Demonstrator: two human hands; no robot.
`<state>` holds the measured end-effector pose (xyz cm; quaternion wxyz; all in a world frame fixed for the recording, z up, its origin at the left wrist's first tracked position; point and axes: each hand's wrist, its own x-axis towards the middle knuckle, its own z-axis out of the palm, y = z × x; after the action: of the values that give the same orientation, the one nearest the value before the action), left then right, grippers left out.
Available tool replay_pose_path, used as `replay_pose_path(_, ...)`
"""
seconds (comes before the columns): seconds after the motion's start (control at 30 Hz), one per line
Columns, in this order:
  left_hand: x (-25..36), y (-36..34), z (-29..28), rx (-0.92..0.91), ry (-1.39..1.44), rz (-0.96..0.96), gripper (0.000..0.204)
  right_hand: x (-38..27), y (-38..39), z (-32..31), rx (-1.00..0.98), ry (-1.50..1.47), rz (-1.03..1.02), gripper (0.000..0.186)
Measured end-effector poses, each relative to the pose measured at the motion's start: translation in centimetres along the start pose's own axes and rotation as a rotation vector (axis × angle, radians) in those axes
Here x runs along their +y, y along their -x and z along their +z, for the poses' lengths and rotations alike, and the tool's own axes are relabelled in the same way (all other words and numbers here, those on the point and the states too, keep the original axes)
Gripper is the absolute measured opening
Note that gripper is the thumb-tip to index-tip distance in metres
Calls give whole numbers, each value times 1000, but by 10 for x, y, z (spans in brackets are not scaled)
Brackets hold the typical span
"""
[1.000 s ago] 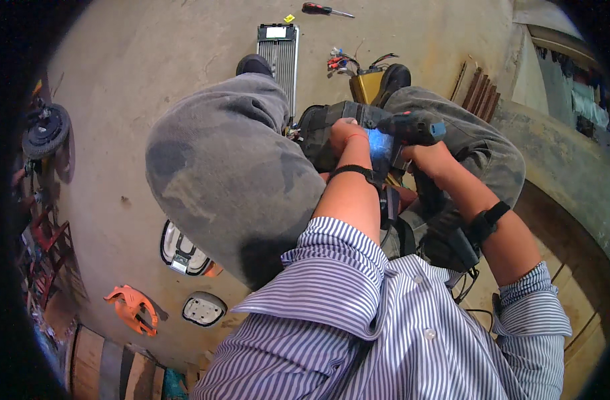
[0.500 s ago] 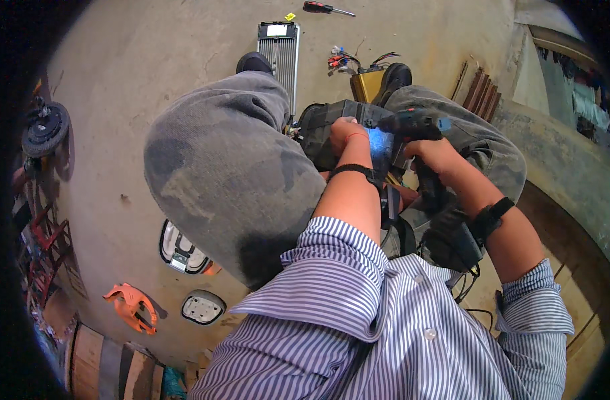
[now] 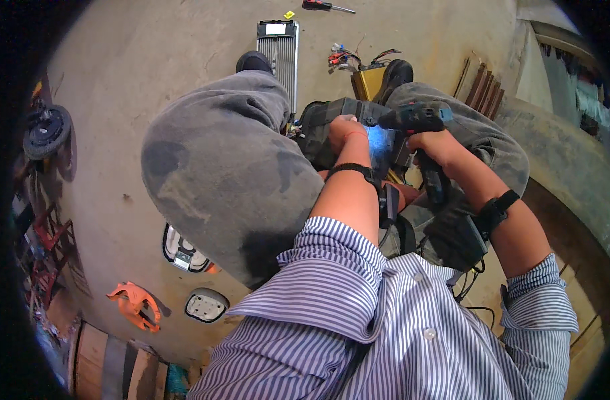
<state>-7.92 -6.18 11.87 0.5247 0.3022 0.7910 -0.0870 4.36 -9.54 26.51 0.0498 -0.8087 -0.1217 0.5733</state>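
Drill (image 3: 418,119) barely shifted, gripped by right hand (image 3: 433,143), left hand (image 3: 345,130) pressing black casing (image 3: 318,127) beside it

Under me is a bare concrete floor (image 3: 151,60) with a ribbed metal heat sink (image 3: 280,57), a red-handled screwdriver (image 3: 325,6), an orange plastic part (image 3: 133,303) and two oval housings (image 3: 185,252) lying directly on it.

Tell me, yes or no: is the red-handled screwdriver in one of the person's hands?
No, the red-handled screwdriver lies on the floor, while the right hand grips a cordless drill.
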Motion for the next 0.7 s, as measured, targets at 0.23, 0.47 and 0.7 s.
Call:
replay_pose_path(0.23, -3, -1, -1, 10, 45, 0, 12, 1, 3, 3, -20, -76, 25, 19)
replay_pose_path(0.47, -1, -1, -3, 7, -19, 30, 13, 4, 1, 3, -13, -98, 68, 17)
replay_pose_path(0.7, -2, 4, -4, 34, 13, 59, 9, -1, 3, 2, -2, -101, 95, 15)
